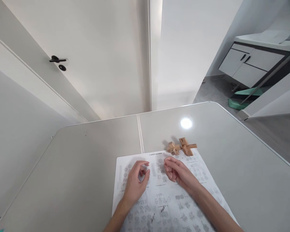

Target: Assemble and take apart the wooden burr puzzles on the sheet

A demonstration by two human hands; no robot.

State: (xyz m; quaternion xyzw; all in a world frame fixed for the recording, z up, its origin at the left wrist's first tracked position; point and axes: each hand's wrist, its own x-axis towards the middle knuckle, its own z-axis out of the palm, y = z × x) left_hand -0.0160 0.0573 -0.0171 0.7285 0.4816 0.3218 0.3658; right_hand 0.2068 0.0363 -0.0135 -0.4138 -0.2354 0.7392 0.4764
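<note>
My left hand (137, 182) is over the printed sheet (157, 209), its fingers curved and the thumb apart from them, with nothing between. To its right, my right hand (180, 174) has its fingers curled in and the thumb against the forefinger; I see nothing in it. Just beyond the right hand, a small wooden burr puzzle (173, 148) lies at the sheet's far edge. Touching it or very close on its right is a second wooden burr puzzle (188, 147), with dark marks on its pieces. Neither hand touches the puzzles.
Faint diagrams and text cover the sheet, which lies on a grey table (87, 180) with a seam across it. Beyond the table stand a white door (106, 58) with a black handle (58, 60) and, at right, a sink cabinet (251, 62).
</note>
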